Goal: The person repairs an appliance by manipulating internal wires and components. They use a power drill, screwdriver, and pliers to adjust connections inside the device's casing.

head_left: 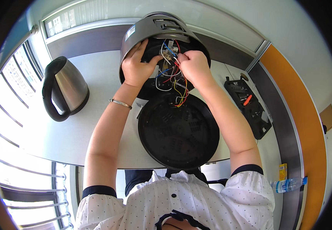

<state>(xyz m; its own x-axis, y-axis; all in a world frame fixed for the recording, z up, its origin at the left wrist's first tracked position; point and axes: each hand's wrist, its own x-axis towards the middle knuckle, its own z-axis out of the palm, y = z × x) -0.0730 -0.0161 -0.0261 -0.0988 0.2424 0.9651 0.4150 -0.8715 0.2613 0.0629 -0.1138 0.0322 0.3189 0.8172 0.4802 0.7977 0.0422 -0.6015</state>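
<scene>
A dark grey, rounded kitchen appliance that looks like a rice cooker [164,32] lies on its side, its open underside toward me. Inside is a tangle of red, blue, white and yellow wires [170,73] with small metal parts. My left hand [140,67] rests against the left rim of the housing, fingers stretched out and thumb apart, pointing at the wires. Among the wires, my right hand [193,65] is closed in a pinch on a wire; its fingertips are partly hidden. The round black base cover [179,130] lies nearer to me, joined to the housing by several wires.
A steel kettle [68,88] with a black handle stands at the left of the white table [104,73]. To the right lies an open black tool case [246,103] holding an orange-red tool [247,100]. Farther right are a water bottle [289,184] and a yellow box [283,171].
</scene>
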